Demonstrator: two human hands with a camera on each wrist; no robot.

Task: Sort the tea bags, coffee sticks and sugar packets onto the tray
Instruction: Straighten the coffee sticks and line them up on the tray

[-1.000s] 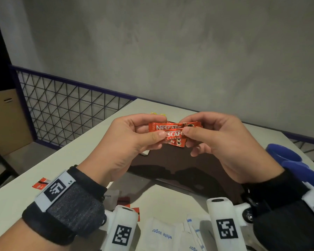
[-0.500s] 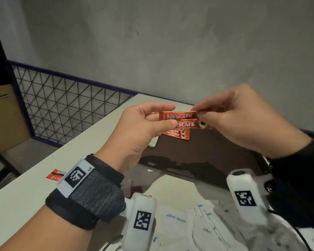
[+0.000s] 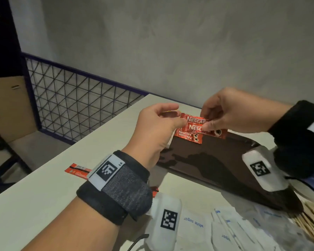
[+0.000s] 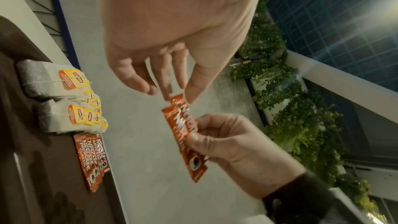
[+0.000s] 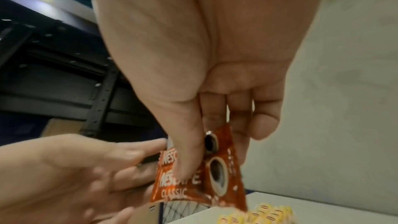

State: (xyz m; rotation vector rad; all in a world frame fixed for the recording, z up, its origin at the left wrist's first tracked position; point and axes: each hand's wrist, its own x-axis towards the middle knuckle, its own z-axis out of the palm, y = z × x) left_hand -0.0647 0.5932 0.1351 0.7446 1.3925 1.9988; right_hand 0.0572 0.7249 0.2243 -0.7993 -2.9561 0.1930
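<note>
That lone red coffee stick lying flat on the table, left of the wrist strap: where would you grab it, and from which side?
The lone red foil coffee stick lies flat on the white table, one end hidden behind the left wrist. Judging by its thin, flat shape, come from above and pinch its long edges near the exposed left end with fingers, probably the left hand's.

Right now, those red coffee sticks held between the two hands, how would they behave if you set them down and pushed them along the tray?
The coffee sticks look thin and flat, so probably light and unlikely to roll. The right hand and left hand hold them by fingertip pinches alone, which suggests little weight. Their glossy wrappers probably slide over each other, so pushing on the tray may fan them apart.
</note>
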